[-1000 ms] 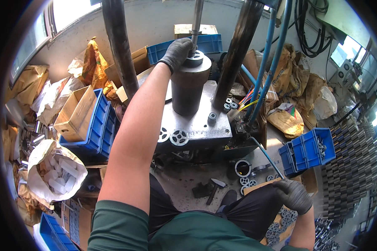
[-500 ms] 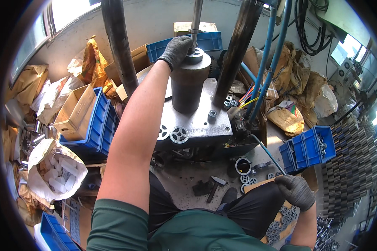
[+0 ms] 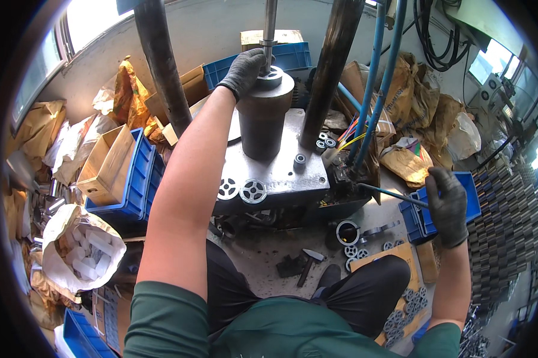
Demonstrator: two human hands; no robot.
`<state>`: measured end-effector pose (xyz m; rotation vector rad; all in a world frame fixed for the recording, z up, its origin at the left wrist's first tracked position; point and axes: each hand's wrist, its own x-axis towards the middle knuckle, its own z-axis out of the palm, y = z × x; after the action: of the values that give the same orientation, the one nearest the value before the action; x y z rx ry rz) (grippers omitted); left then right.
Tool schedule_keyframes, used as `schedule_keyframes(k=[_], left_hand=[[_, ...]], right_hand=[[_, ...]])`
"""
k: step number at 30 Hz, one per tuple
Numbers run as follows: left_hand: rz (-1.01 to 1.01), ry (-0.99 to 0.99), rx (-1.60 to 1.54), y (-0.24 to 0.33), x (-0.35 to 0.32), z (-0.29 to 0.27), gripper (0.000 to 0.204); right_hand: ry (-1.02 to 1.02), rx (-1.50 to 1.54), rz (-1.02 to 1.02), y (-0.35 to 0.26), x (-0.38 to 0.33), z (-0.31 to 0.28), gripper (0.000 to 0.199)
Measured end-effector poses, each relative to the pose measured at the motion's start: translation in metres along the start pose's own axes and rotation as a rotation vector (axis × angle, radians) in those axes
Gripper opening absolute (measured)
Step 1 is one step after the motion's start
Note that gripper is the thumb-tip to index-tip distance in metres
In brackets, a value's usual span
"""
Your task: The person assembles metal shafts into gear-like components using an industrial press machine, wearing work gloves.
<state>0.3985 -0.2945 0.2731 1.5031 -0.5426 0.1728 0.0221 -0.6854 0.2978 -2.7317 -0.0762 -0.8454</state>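
The left hand (image 3: pixel 245 70), in a dark glove, lies on the top edge of a dark steel cylinder (image 3: pixel 263 122) that stands upright on the grey press plate (image 3: pixel 281 173), its fingers curled against a grey ring part (image 3: pixel 271 76) seated on the cylinder's top around a thin vertical rod (image 3: pixel 269 27). The ring is thus directly under the fingertips, at arm's length ahead of the person, between two thick dark columns (image 3: pixel 158 59). The right hand (image 3: pixel 447 203), also gloved, is well apart from the cylinder, low to the right, with its fingers closed around the end of a thin dark lever (image 3: pixel 391 194) that runs left toward the machine base. It hovers over a blue crate (image 3: pixel 413 216). Two spoked metal discs (image 3: pixel 242 190) lie flat on the plate's near edge, just beside each other, below the left forearm. More small ring parts (image 3: pixel 354 250) lie on the floor between the person's knee and the machine, beside a hammer (image 3: pixel 308 265).
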Motion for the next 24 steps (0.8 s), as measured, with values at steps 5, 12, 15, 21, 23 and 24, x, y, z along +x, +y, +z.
schedule_keyframes(k=[5,12,15,21,23,24], left_hand=[[0.049,-0.051,-0.108,0.003,-0.001,-0.005,0.031],[0.023,0.036,0.123,0.009,0.001,0.002,0.048],[0.018,0.030,-0.051,0.007,-0.002,0.001,0.050],[-0.102,0.082,-0.211,-0.003,0.007,-0.011,0.059],[-0.044,0.043,0.008,0.001,0.008,0.000,0.050],[-0.041,0.037,0.014,0.002,0.009,-0.005,0.050]], right_hand=[[0.226,-0.017,-0.181,0.012,0.094,0.022,0.041],[0.275,0.027,-0.139,0.041,0.146,0.045,0.078],[0.239,0.025,-0.064,0.041,0.141,0.040,0.075],[0.101,-0.022,0.101,0.032,0.138,0.036,0.048],[0.098,-0.042,0.104,0.033,0.136,0.033,0.044],[0.090,-0.050,0.092,0.032,0.137,0.030,0.040]])
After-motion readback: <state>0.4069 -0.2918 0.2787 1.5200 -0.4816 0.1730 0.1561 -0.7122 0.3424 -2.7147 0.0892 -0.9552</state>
